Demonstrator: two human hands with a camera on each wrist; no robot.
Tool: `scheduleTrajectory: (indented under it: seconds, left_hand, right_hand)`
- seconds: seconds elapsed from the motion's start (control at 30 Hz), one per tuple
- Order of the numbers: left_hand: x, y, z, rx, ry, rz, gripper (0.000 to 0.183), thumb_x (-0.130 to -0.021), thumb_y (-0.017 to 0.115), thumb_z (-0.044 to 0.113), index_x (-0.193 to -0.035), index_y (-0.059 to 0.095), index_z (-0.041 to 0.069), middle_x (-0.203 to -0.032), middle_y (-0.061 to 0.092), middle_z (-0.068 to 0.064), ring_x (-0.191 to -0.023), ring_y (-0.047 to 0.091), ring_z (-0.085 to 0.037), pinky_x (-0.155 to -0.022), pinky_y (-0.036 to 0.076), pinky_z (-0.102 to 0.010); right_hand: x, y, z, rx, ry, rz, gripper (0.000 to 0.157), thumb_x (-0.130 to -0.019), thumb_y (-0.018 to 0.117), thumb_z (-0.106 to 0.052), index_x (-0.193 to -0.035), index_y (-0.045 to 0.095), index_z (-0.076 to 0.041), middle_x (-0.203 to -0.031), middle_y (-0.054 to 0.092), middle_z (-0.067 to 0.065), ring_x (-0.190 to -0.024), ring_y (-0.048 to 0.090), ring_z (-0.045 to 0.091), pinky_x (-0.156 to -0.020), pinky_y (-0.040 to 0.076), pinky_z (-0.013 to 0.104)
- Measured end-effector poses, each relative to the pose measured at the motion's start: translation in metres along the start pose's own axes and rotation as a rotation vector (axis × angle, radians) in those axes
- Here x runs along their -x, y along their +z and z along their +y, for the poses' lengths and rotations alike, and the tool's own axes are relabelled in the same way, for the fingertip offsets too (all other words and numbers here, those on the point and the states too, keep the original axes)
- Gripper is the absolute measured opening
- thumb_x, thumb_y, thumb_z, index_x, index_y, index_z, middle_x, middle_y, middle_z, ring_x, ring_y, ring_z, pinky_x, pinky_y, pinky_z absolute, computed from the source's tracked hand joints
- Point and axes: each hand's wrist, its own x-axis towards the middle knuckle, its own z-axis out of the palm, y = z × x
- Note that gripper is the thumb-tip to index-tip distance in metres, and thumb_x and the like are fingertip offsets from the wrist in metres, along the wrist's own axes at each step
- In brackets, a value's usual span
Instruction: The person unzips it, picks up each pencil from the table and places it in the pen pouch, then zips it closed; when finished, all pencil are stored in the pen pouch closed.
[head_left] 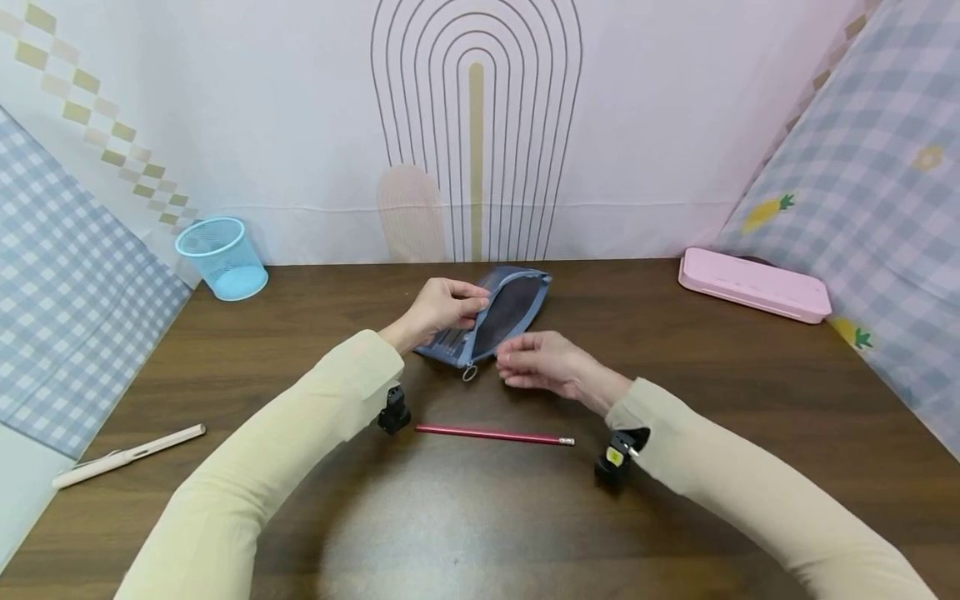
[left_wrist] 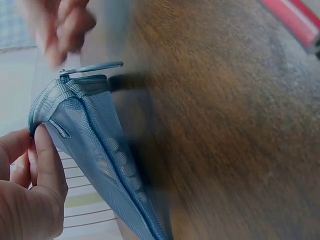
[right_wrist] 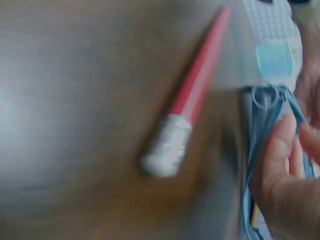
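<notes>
My left hand (head_left: 448, 305) pinches the rim of a blue mesh zip pouch (head_left: 448, 345) between thumb and fingers. The pouch's mouth gapes toward the right, and a ring pull (head_left: 469, 372) hangs at its near corner. Close by the near rim is my right hand (head_left: 547, 364), its fingers loosely bent with nothing seen in them. In the left wrist view this right hand (left_wrist: 65, 27) is blurred, just off the zip end. A red pencil (head_left: 487, 433) with a metal eraser end lies on the table in front of both hands.
A light blue mesh pen cup (head_left: 225, 260) stands at the back left. On the left lies a white pen (head_left: 131, 456). A pink case (head_left: 753, 285) sits at the back right, beside a checked cloth (head_left: 885, 192). Wall cloth hangs behind the wooden table (head_left: 480, 525).
</notes>
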Motion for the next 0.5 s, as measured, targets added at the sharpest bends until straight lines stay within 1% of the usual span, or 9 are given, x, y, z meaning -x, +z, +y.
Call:
scheduleTrajectory:
  seconds: [0.1, 0.2, 0.4, 0.5]
  left_hand:
    - [0.001, -0.002, -0.001, 0.002, -0.005, -0.002, 0.027, -0.089, 0.065, 0.009, -0.114, 0.066, -0.002, -0.103, 0.065, -0.011, -0.069, 0.059, -0.005, -0.070, 0.057, -0.025]
    - [0.001, -0.002, -0.001, -0.002, -0.007, -0.010, 0.027, -0.089, 0.065, 0.010, -0.114, 0.066, -0.002, -0.100, 0.065, -0.009, -0.068, 0.059, -0.005, -0.069, 0.057, -0.024]
    - [0.000, -0.003, -0.002, -0.007, 0.000, -0.007, 0.027, -0.089, 0.065, 0.009, -0.114, 0.066, -0.001, -0.101, 0.065, -0.008, -0.068, 0.059, -0.004, -0.067, 0.057, -0.022]
    - [-0.001, -0.003, -0.003, -0.008, 0.001, 0.001, 0.027, -0.089, 0.065, 0.009, -0.113, 0.067, -0.001, -0.100, 0.066, -0.008, -0.068, 0.059, -0.004, -0.067, 0.057, -0.022]
  right_hand:
    - [0.010, 0.003, 0.012, 0.138, -0.010, -0.111, 0.023, -0.091, 0.057, 0.002, -0.112, 0.056, 0.010, -0.082, 0.067, 0.001, -0.074, 0.062, 0.009, -0.069, 0.056, 0.022]
    - [0.016, 0.005, 0.021, 0.245, -0.018, -0.187, 0.025, -0.088, 0.062, 0.000, -0.110, 0.059, 0.011, -0.085, 0.068, 0.002, -0.076, 0.063, 0.009, -0.070, 0.056, 0.024]
    - [0.020, 0.008, 0.027, 0.387, -0.056, -0.228, 0.023, -0.085, 0.067, -0.001, -0.105, 0.064, 0.009, -0.081, 0.068, 0.000, -0.072, 0.062, 0.008, -0.067, 0.056, 0.023]
    - [0.021, 0.010, 0.029, 0.461, -0.100, -0.250, 0.022, -0.083, 0.069, 0.000, -0.102, 0.065, 0.009, -0.080, 0.068, 0.002, -0.071, 0.061, 0.007, -0.065, 0.054, 0.021]
